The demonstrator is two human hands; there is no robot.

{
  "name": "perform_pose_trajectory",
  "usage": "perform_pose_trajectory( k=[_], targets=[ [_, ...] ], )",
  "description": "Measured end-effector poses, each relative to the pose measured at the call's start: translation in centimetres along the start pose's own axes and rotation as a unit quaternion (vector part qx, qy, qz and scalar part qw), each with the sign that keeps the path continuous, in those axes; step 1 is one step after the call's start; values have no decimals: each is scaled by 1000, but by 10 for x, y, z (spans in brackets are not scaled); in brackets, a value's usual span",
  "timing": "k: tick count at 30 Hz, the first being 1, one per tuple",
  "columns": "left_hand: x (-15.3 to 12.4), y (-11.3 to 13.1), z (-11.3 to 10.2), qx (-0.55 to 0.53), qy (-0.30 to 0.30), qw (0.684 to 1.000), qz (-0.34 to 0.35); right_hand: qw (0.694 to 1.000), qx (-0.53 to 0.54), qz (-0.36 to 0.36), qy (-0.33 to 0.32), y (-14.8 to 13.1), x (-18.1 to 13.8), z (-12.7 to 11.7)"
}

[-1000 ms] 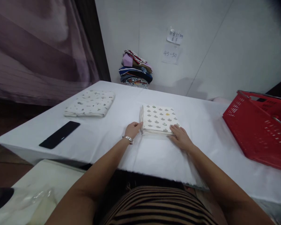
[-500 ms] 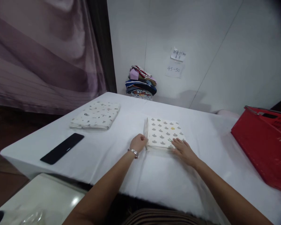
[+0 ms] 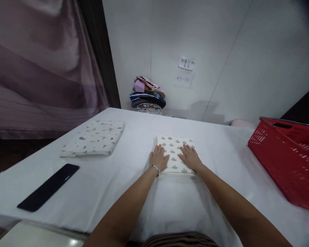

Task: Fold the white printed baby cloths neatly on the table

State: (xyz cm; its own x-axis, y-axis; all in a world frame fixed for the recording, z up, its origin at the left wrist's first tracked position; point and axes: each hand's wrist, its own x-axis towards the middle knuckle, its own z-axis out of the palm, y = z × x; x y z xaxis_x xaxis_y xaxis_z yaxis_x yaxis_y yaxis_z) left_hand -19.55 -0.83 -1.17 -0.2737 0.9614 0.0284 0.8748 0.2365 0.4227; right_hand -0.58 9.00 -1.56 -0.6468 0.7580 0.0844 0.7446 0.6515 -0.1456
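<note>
The folded cloth with grey motifs [image 3: 173,151] lies flat near the middle of the table, squared into a neat block, its layered edge facing us. Our left hand [image 3: 159,158] rests palm down along its left side, thumb out toward the centre; our right hand [image 3: 190,157] lies palm down on its right part, fingers slightly spread. Neither hand pinches anything. To press it well, we would do best to keep both palms level, sweep from the centre outward with even weight, and watch that the layers along the near edge stay aligned and do not creep.

A white tablecloth [image 3: 141,137] covers the table, with faint creases between us and the cloth. Off to the left lies a second folded cloth [image 3: 98,137], larger and more scattered in its print, and nearer us a glossy black slab [image 3: 48,188], probably a phone. A red plastic basket [image 3: 269,156] stands at the right. Beyond the far edge rises a stack of folded fabrics [image 3: 148,94]; above and right of it, two paper notes [image 3: 186,63] hang on the pale wall [image 3: 128,41], the lower reading "45-50". A mauve curtain [image 3: 41,75] drapes the left side.
</note>
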Motion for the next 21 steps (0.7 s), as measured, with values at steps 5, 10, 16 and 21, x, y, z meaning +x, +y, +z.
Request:
perform_pose_trajectory(
  k=[5,10,16,21],
  targets=[
    [1,1,0,1,2,1000,-4,999,34,9,-28,2,12,-7],
    [1,0,1,7,6,1000,-1,998,45,36,22,25,34,-10],
    [2,-4,3,15,6,1000,1,995,80,6,66,44,37,7],
    [4,-5,3,4,20,1000,9,965,233,88,79,55,34,3]
  ],
)
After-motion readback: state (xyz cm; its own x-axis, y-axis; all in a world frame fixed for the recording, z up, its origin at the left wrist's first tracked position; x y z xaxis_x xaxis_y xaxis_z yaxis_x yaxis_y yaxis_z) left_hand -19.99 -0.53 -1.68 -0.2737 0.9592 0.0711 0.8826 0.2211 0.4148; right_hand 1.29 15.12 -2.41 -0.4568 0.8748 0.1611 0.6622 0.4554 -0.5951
